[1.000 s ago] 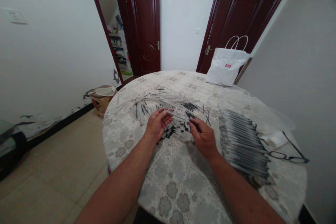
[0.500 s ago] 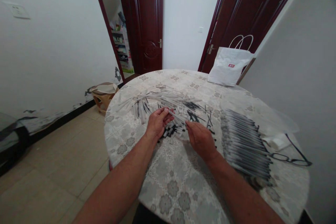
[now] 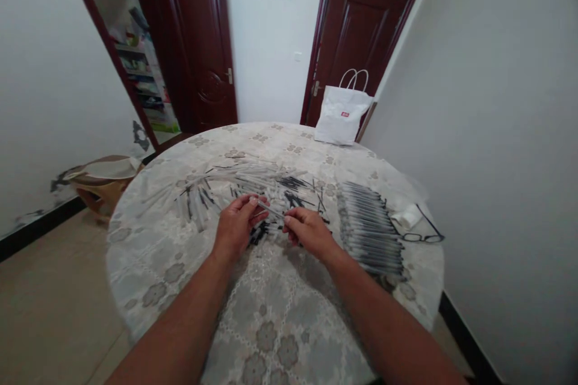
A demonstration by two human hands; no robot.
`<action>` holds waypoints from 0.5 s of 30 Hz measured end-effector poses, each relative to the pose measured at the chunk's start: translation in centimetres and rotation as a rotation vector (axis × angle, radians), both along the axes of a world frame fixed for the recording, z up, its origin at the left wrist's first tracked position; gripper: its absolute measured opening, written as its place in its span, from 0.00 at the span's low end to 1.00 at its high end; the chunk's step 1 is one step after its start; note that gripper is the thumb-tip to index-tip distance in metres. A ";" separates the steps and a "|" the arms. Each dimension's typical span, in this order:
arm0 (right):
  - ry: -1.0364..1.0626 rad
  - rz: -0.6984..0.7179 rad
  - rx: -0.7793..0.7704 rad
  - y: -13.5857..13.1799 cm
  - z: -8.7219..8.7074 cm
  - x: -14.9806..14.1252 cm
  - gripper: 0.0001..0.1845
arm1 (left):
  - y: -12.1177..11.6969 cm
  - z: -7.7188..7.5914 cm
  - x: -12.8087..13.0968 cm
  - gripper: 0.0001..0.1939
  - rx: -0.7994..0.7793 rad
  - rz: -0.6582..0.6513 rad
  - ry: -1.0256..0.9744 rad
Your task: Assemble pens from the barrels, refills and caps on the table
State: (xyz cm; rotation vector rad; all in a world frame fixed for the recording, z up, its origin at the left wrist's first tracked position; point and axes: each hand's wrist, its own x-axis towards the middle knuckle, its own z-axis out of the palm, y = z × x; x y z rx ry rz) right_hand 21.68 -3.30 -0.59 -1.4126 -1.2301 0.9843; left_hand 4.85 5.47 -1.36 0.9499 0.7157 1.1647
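Observation:
A slim, pale translucent pen barrel [image 3: 271,210] stretches between my hands above the table. The fingers of my left hand [image 3: 235,221] are closed on its far-left end. My right hand [image 3: 309,230] pinches the near-right end; its fingertips hide the tip. Just below lie small clear and black pen caps [image 3: 259,233]. Beyond my hands is a loose spread of pale barrels [image 3: 253,178], with thin dark refills [image 3: 194,195] among those on the left. Small black pen parts [image 3: 292,183] lie heaped behind my right hand. Several pens [image 3: 372,228] with dark ends are laid side by side to the right.
The round table wears a flowered lace-pattern cloth [image 3: 271,313]. Glasses [image 3: 422,237] and a white roll [image 3: 409,215] rest at the right edge. A white paper bag [image 3: 343,114] stands at the back. A brown stool [image 3: 102,183] is on the floor at left.
The camera view has turned right, so the table and everything on it appear further left. Both hands still hold the pen barrel, with my right fingers slightly changed in position.

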 end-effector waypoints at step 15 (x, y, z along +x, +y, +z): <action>-1.149 -0.093 0.146 -2.6 6.5 10.1 0.06 | -1.0 0.2 -0.1 0.15 0.358 0.058 0.501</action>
